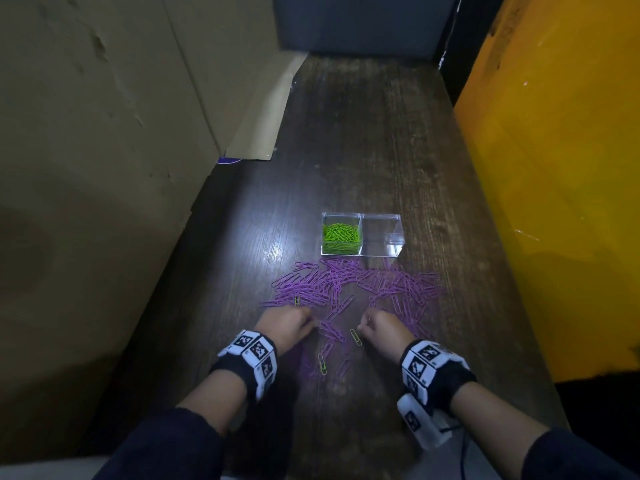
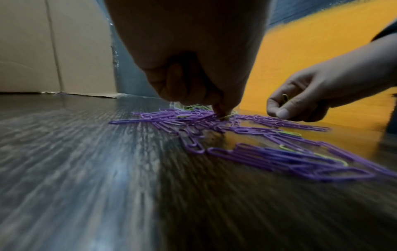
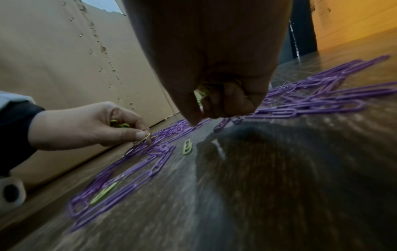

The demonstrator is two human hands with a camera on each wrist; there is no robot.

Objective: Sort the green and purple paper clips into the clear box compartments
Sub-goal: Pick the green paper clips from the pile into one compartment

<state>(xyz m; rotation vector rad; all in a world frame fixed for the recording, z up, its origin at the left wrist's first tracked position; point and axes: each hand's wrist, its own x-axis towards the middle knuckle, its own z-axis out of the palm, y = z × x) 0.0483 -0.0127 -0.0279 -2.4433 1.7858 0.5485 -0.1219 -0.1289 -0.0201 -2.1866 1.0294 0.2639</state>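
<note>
- Box [image 1: 381,216] stands on the table [image 1: 363,133] just beyond the clip spread, so each drop is a short reach forward.
- Its left compartment [image 1: 341,237] holds a heap of green clips; the right compartment [image 1: 382,237] holds nothing I can see. I judge green sorting nearly done and purple not yet begun.
- Purple clips [image 1: 353,282] lie flat in a wide band between the box and my hands, with some trailing toward me.
- Few green strays are left on the table: one [image 1: 355,337] just beside my right hand, one [image 1: 322,363] nearer me, one [image 1: 297,301] at the left edge of the purple band.
- My left hand [image 1: 285,323] curls down onto the spread. Thumb and forefinger pinch a green clip [image 3: 143,137] at the table surface, and more green clips [image 3: 119,124] sit bunched in the palm. I judge the palm serves as a store, to save trips to the box.
- My right hand [image 1: 382,327] is curled likewise, green clips [image 3: 204,88] tucked inside, with fingertips [image 3: 193,118] pointing down at the table and apparently pinching nothing.
- Next pick for the right hand is likely the stray beside it. Thin flat wire calls for a fingertip pinch, and a purple clip may lift with it.
</note>
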